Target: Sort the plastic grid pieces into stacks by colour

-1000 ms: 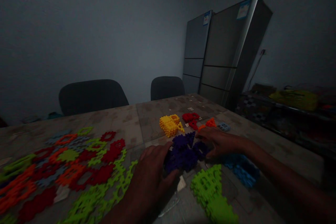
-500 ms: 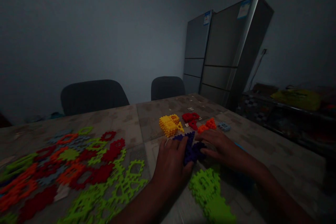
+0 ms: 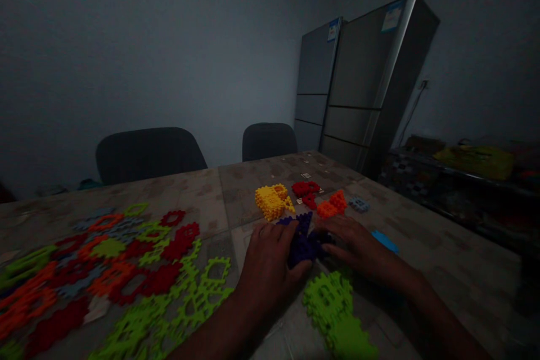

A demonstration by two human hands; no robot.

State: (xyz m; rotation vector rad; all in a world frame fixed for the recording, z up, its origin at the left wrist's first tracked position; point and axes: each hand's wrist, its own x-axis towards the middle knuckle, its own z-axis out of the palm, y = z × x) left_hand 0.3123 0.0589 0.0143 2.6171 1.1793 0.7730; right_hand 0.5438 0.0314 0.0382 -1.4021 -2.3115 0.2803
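Purple gear-edged building pieces [image 3: 301, 247] lie in a bunch on the table between my hands. My left hand [image 3: 268, 256] is curled over their left side, its thumb along the near edge. At their right side, my right hand [image 3: 356, 242] has fingers and thumb closed round a dark purple piece [image 3: 323, 237]. Just beyond stands a stack of yellow pieces [image 3: 270, 202]. Orange pieces [image 3: 332, 205] sit beyond my right fingertips, with red pieces [image 3: 305, 190] behind them. Nearer me is a row of stacked lime green pieces [image 3: 333, 304]. My fingers partly hide the purple pieces.
Mixed red, orange, grey and green pieces [image 3: 139, 250] spread over the table's left side. A blue piece [image 3: 385, 241] and a grey piece [image 3: 358, 204] lie to the right. Two chairs [image 3: 270, 142] stand behind the table [image 3: 240, 177], with fridges [image 3: 363, 79] at the back right.
My right hand has shifted slightly down and right, uncovering more of the orange pieces and the blue piece. My left hand has moved slightly left and stays on the purple pieces.
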